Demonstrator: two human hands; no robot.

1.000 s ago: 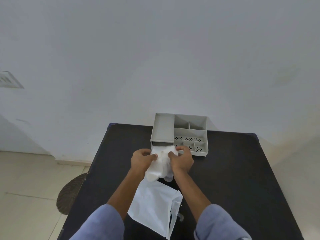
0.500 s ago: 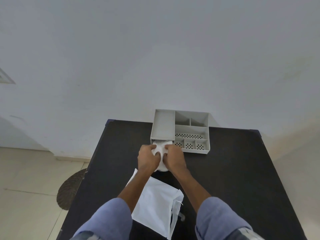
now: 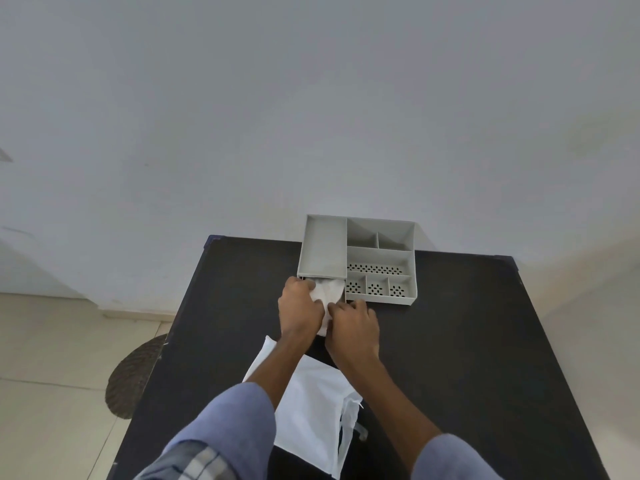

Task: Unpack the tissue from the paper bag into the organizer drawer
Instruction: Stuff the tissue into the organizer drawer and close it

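Dark table (image 3: 467, 341) against a pale wall; grey organizer (image 3: 360, 258) at its far edge, white paper bag (image 3: 311, 410) lying flat near the person. Left hand (image 3: 298, 310) and right hand (image 3: 353, 327) both have fingers closed on the white tissue (image 3: 327, 292), which sits at the open drawer mouth, partly inside.

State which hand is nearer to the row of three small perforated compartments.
Right. The right hand sits just below the perforated compartments; the left hand lies further left, at the drawer opening.
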